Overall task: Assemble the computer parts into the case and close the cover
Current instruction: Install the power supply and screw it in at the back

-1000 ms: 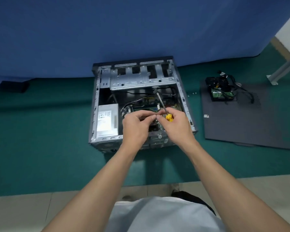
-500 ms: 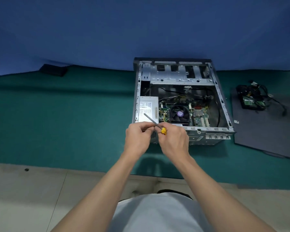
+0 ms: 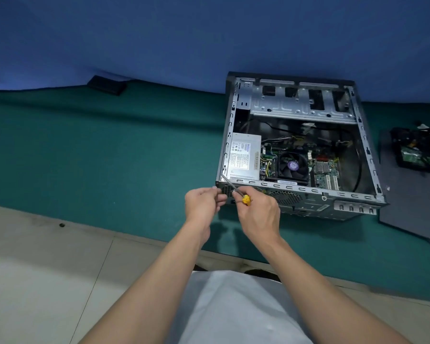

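The open computer case [image 3: 358,135] lies on its side on green cloth, with a silver power supply [image 3: 245,155], a fan [image 3: 293,166] and a green motherboard [image 3: 327,175] inside. My right hand [image 3: 257,214] grips a yellow-handled screwdriver [image 3: 243,198], its shaft slanting up-left over the case's near left corner. My left hand [image 3: 204,203] is curled beside it with fingertips pinched together near the shaft; whatever small thing it holds is hidden. The dark cover panel [image 3: 412,212] lies flat to the right of the case.
A drive with tangled cables [image 3: 418,151] sits on the cover panel at the far right. A black flat object [image 3: 107,85] lies at the back left under the blue backdrop. Pale floor tiles [image 3: 47,269] run along the near side of the cloth.
The view has swung left, so the case now sits further right. Both hands came back from inside the case to its near left corner, still holding the screwdriver.
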Motion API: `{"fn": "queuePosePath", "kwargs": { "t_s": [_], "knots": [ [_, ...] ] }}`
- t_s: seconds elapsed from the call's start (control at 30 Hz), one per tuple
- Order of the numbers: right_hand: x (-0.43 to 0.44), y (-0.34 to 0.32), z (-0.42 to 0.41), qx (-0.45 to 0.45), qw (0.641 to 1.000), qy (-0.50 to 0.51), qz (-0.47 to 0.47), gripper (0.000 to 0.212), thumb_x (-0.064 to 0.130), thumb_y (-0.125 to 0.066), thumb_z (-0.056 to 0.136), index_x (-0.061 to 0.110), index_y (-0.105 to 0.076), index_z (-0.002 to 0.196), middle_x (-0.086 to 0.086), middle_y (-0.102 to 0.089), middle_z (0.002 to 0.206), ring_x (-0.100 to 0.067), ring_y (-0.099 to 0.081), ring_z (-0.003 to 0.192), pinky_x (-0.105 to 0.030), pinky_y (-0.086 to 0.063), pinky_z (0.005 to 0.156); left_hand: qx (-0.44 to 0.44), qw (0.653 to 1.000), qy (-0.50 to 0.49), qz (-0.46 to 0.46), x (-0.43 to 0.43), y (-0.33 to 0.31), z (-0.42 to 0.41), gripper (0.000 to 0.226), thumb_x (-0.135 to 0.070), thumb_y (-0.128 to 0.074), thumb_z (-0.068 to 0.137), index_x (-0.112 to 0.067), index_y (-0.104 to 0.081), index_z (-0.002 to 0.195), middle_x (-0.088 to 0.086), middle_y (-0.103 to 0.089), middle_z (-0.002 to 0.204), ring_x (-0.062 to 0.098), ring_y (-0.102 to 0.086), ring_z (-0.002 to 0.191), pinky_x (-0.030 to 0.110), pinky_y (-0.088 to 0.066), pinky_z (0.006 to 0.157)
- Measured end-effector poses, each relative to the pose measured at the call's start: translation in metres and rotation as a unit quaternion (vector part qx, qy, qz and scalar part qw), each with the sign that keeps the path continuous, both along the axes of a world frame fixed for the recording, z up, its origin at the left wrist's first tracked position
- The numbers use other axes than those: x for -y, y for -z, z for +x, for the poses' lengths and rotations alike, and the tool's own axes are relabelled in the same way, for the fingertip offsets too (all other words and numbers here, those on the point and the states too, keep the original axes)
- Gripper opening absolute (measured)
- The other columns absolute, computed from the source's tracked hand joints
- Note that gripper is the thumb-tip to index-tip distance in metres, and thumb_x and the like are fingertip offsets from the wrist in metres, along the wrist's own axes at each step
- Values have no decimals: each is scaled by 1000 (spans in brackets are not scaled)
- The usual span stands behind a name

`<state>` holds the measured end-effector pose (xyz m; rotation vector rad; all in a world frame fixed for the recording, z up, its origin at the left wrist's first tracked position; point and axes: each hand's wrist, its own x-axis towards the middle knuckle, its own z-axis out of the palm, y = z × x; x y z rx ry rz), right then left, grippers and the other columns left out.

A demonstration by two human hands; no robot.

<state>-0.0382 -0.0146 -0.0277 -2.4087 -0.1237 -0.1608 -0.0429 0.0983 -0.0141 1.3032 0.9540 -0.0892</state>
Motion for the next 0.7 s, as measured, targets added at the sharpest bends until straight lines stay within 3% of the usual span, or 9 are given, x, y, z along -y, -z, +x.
{"fn": "queuePosePath", "kwargs": {
  "t_s": [0.1, 0.23, 0.37, 0.57, 0.7],
  "knots": [
    [-13, 1, 2, -3, 1000, -2, -8, 11, 23, -68, 86, 22, -73, 96, -8, -72, 78, -35, -65, 72, -36, -48, 62, -9, 998, 31, -53, -8, 0, 3, 18, -10, -52, 97, -4, -70, 95, 9, -75, 84, 16, -71, 76, 21, -52, 65],
    [-27, 5, 2, -7, 999, 34, -21, 12, 22, -69, 85, 22, -72, 97, -9, -72, 79, -36, -65, 73, -37, -47, 64, -3, 993, 64, -100, -17, -2, 6, 16, -9, -58, 94, -4, -72, 87, 12, -75, 87, 19, -70, 79, 27, -55, 77],
    [-37, 8, 0, 8, 997, 68, -26, 11, 21, -70, 85, 23, -73, 95, -8, -72, 76, -36, -65, 70, -37, -47, 61, -2, 990, 94, -101, -27, 0, 11, 12, -6, -61, 92, -4, -72, 89, 14, -74, 93, 19, -69, 81, 25, -55, 74],
    [-43, 11, -2, 46, 992, 109, -46, 9, 18, -73, 81, 22, -74, 89, -5, -71, 74, -35, -64, 65, -36, -46, 56, 0, 988, 108, -107, -29, 4, 12, 11, -3, -63, 90, -5, -73, 87, 10, -75, 85, 15, -68, 72, 20, -55, 66],
    [-38, 12, -3, 129, 981, 103, -103, 11, 11, -72, 72, 17, -75, 80, -4, -68, 65, -33, -59, 49, -29, -41, 48, 7, 988, 106, -115, -26, 5, 11, 14, -2, -60, 90, -6, -72, 86, 5, -74, 77, 11, -69, 66, 19, -52, 62]
  ]
}}
